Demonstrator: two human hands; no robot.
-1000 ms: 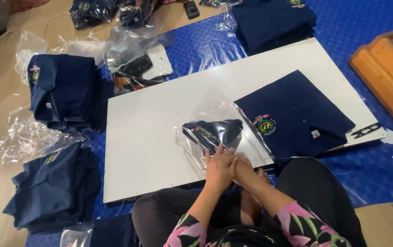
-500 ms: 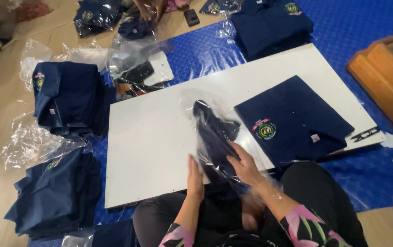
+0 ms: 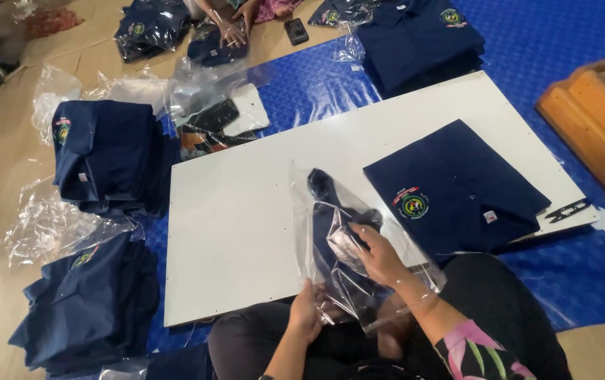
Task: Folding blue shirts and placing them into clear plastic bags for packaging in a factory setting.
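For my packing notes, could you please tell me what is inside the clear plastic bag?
Inside the clear plastic bag is a dark navy garment, with the right hand reaching in. Its lower part is hidden by glare and hands.

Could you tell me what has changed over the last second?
The clear bag with a navy garment, flat on the white board before, is now lifted upright; the right hand reaches inside, the left hand grips its lower edge. The folded shirt stayed put.
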